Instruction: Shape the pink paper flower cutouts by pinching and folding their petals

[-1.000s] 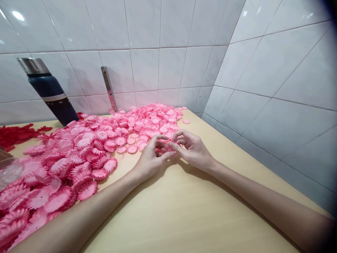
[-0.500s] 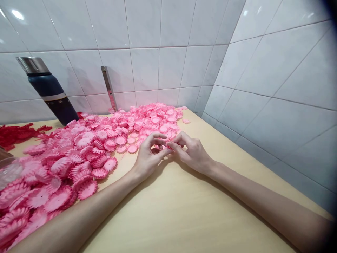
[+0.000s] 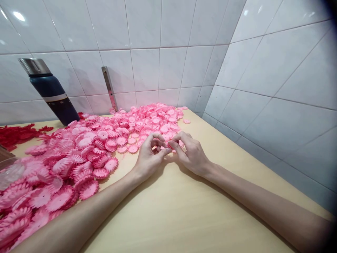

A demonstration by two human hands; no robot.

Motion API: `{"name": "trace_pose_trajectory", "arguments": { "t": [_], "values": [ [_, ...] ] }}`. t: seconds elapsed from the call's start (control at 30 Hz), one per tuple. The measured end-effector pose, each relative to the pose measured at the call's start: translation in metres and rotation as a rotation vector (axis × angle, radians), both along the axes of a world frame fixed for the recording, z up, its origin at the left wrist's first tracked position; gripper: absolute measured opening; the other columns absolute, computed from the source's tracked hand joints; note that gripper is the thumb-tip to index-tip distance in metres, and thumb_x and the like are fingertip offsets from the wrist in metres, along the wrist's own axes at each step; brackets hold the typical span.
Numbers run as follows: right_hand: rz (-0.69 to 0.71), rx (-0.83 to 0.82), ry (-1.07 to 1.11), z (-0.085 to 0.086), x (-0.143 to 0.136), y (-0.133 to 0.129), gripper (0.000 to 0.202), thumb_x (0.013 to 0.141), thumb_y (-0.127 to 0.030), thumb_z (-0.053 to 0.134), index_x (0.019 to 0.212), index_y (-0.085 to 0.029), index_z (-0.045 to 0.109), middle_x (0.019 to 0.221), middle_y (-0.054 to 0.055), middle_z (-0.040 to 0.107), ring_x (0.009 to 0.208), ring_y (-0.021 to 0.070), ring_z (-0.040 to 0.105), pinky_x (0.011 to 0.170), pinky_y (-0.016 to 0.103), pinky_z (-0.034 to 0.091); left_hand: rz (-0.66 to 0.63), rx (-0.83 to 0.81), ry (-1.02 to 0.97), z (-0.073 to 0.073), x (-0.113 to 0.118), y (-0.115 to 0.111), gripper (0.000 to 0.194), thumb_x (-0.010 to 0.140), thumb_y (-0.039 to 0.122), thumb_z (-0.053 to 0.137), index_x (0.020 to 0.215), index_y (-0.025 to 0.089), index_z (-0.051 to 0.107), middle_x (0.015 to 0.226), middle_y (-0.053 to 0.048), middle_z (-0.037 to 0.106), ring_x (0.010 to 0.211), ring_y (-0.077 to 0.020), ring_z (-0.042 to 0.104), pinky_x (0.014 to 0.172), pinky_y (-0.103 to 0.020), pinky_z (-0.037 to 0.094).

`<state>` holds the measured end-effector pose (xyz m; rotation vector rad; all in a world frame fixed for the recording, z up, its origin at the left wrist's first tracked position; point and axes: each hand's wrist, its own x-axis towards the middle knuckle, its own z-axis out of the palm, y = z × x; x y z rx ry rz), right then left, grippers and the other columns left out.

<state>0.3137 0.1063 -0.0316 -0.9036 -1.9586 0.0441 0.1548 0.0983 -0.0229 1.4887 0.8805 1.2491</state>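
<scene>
My left hand (image 3: 150, 154) and my right hand (image 3: 192, 153) meet over the table with fingertips almost touching. Both are closed in a pinch around a small pink petal piece (image 3: 170, 144), mostly hidden by the fingers. Just behind and to the left spreads a large heap of pink frilled petal discs (image 3: 102, 135), round with scalloped darker edges; some show a small centre hole.
A dark blue bottle (image 3: 54, 93) with a steel cap stands at the back left. Red petal pieces (image 3: 21, 135) and clear plastic (image 3: 12, 174) lie at the left. A metal strip (image 3: 109, 88) rises against the tiled wall (image 3: 144, 66); another wall bounds the table (image 3: 168, 214) at right.
The fingertips have shifted slightly around the small pink piece, and my right hand has tilted a little. The heap and the bottle stay as they were.
</scene>
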Motion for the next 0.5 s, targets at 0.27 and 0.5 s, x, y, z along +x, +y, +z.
{"name": "trace_pose_trajectory", "arguments": {
  "t": [0.27, 0.5],
  "values": [
    [-0.011, -0.039, 0.046, 0.0022, 0.0015, -0.0018, 0.012, 0.090, -0.023, 0.055, 0.079, -0.021, 0.055, 0.072, 0.002, 0.063, 0.068, 0.0174, 0.057, 0.069, 0.032, 0.044, -0.011, -0.049, -0.044, -0.0009, -0.0004, 0.0004, 0.036, 0.072, 0.026, 0.074, 0.093, 0.020, 0.046, 0.077, 0.003, 0.055, 0.062, -0.0082, 0.054, 0.056, -0.021, 0.046],
    [0.021, -0.091, 0.057, 0.0000, 0.0062, 0.0024, 0.014, 0.092, -0.025, 0.051, 0.080, -0.020, 0.056, 0.075, 0.005, 0.063, 0.072, 0.0194, 0.058, 0.069, 0.034, 0.045, -0.054, -0.046, -0.070, -0.0006, -0.0010, 0.0006, 0.036, 0.074, 0.026, 0.073, 0.100, 0.020, 0.048, 0.080, 0.001, 0.060, 0.069, -0.0105, 0.060, 0.063, -0.023, 0.050]
  ]
}}
